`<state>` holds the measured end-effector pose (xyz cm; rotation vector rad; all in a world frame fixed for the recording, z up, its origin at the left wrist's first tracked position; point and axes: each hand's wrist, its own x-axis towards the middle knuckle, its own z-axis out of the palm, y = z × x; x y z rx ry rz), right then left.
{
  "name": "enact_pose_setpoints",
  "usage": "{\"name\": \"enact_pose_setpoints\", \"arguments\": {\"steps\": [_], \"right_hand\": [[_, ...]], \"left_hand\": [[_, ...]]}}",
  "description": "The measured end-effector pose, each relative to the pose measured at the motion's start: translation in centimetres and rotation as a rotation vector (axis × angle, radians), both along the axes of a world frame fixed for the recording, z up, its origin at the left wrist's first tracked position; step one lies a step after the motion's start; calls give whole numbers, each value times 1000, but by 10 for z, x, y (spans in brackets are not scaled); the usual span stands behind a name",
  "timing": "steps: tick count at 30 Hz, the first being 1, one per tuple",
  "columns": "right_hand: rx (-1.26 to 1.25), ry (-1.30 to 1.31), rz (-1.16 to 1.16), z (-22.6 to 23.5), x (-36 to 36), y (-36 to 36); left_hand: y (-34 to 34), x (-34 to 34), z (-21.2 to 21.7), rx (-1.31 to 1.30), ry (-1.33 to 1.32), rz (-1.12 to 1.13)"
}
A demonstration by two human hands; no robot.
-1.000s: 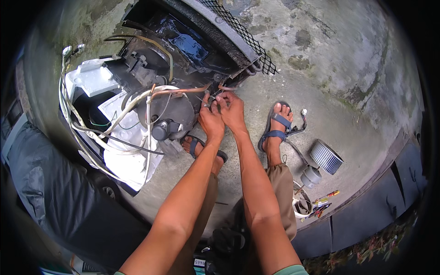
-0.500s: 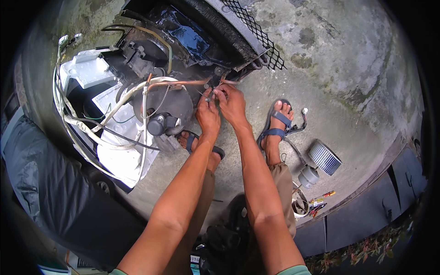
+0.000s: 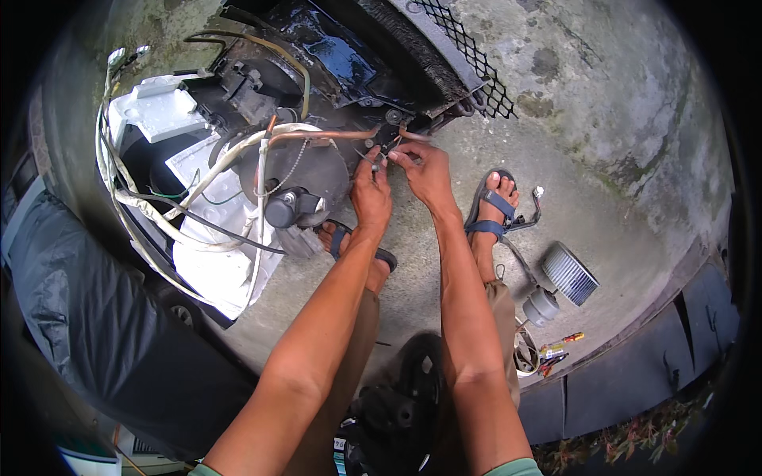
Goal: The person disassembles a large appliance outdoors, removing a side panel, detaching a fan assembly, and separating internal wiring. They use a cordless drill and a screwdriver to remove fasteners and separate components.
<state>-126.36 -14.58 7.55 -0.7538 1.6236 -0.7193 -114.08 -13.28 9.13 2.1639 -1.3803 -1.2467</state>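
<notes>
My left hand (image 3: pixel 371 197) is closed in a pinch beside the black valve-like fitting at the end of a copper pipe (image 3: pixel 333 136). Close by on its right, my right hand (image 3: pixel 429 176) pinches with thumb and forefinger at the same spot. Something thin and small lies at the fingertips, too fine to name. The pipe runs left over a round dark compressor (image 3: pixel 308 170), where a bead chain hangs. Behind the fingers rises the black housing (image 3: pixel 337 59) of an opened air conditioner, its finned coil (image 3: pixel 417 47) at the right.
White foam pieces (image 3: pixel 208 274) and looped white hoses (image 3: pixel 119 186) lie at the left. A blower wheel (image 3: pixel 570 274) with its motor (image 3: pixel 541 307) rests on the concrete at the right, near screwdrivers (image 3: pixel 562 339). Black mesh (image 3: pixel 476 59) edges the coil. My sandalled feet flank the work.
My right hand has drawn a little to the right, widening the gap to my left hand. The whole view has shifted slightly; the left hand stays at the fitting.
</notes>
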Motion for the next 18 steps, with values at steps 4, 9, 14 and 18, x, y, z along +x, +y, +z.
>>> {"name": "enact_pose_setpoints", "arguments": {"steps": [4,9,14,18], "right_hand": [[-25,73,2,2,7,-5],[-180,175,2,4,21,-6],[-253,66,-106,2,24,-2],[-174,-39,-212,4,26,-3]], "left_hand": [[-2,-1,-1,23,45,42],[-2,1,-2,43,109,79],[0,3,-3,0,35,-7],[1,4,-6,-89,62,-7]]}}
